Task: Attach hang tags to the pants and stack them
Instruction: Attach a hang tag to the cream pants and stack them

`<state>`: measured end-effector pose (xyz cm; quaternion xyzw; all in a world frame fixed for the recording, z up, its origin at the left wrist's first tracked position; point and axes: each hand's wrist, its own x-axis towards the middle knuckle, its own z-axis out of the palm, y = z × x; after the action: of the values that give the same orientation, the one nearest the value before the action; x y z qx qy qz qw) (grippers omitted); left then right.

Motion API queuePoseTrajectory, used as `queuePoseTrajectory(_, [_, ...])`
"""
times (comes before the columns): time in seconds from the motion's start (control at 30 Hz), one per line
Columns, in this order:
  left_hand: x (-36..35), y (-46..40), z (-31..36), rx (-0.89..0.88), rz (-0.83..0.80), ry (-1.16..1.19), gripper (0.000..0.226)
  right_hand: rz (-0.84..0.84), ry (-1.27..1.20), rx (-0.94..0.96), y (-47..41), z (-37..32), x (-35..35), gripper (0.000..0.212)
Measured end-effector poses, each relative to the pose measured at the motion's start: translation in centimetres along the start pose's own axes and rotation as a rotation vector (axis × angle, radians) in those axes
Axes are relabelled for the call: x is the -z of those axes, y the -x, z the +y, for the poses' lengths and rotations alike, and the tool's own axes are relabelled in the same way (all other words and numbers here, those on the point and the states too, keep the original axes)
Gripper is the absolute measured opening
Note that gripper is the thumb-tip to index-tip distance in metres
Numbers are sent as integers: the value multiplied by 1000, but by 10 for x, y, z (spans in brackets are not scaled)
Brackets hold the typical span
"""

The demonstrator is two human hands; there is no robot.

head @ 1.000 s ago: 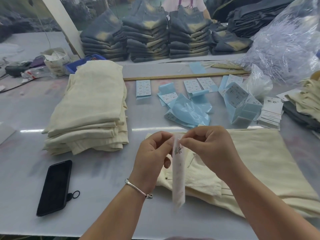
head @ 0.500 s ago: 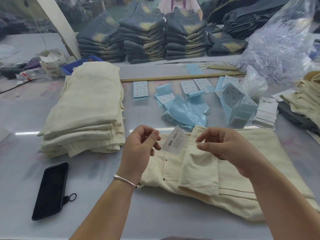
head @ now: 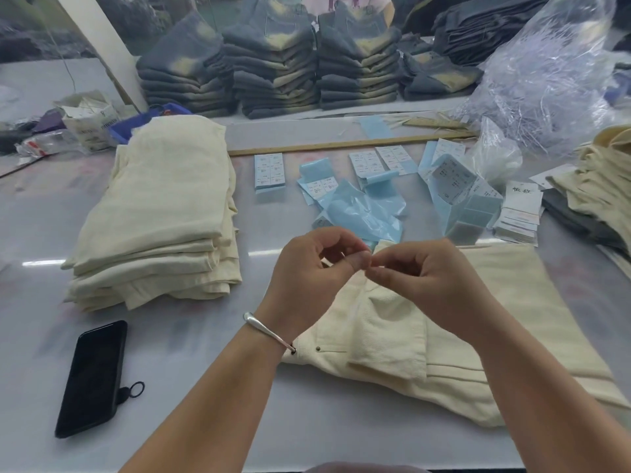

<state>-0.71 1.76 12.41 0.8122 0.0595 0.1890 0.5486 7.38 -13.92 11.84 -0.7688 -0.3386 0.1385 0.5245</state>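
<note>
A cream pair of pants (head: 485,322) lies folded on the table in front of me. Above its waistband my left hand (head: 307,285) and my right hand (head: 423,281) meet fingertip to fingertip, each pinching something small between thumb and fingers; the hang tag and its string are hidden by the fingers. A stack of folded cream pants (head: 160,213) stands to the left. White hang tags (head: 519,213) are piled at the right, beside blue label sheets (head: 362,213).
A black phone (head: 92,377) lies at the front left. A long wooden ruler (head: 348,143) crosses the table behind the labels. Dark jeans stacks (head: 273,73) line the back, a clear plastic bag (head: 546,76) sits at the back right, more cream pants (head: 601,186) at the right edge.
The hands had pulled apart with a string and white tag stretched between them; now they have come together over the waistband and the tag is out of sight.
</note>
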Motion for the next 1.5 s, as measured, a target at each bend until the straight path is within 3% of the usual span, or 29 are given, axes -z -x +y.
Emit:
queuePoseTrajectory(0.1, [1,-7,-5,27,-20,45,7,26,-193,-56,-5,8,-3,20])
queuePoseTrajectory(0.2, [5,-10,-16,105,-36,174,7,-29,-306,-117,-14,14,-6,10])
queuePoseTrajectory(0.33, [8,-9,-31,192,18,273,9,-121,-369,-195,-30,15,-13,23])
queuePoseTrajectory(0.43, [11,-9,-38,235,32,297,8,-174,-496,-305,-40,19,-19,6])
queuePoseTrajectory(0.5, [13,-10,-44,262,4,293,6,-184,-500,-360,-46,20,-21,15])
queuePoseTrajectory(0.6, [21,-9,-59,324,55,277,11,-73,-242,-309,-59,7,-13,25])
queuePoseTrajectory(0.67, [29,-6,-74,369,130,258,15,-20,139,-204,-67,-8,-3,28])
queuePoseTrajectory(0.77, [33,5,-102,437,246,128,18,-143,848,-86,-77,-25,-10,31])
queuePoseTrajectory(0.83, [34,14,-125,510,313,-56,17,-223,996,-1,-83,-25,-38,29])
queuePoseTrajectory(0.97, [38,27,-161,647,370,-187,19,-378,970,45,-107,20,-97,19])
queuePoseTrajectory(1.07, [35,23,-173,669,326,-213,18,-419,869,-28,-120,67,-123,16])
queuePoseTrajectory(1.17, [31,4,-180,585,254,-324,17,-350,615,-153,-129,95,-140,26])
queuePoseTrajectory(1.3, [30,-22,-189,517,144,-559,36,-233,471,-200,-143,108,-143,9])
queuePoseTrajectory(1.5, [31,-34,-198,430,110,-712,14,-262,401,-190,-159,113,-141,10])
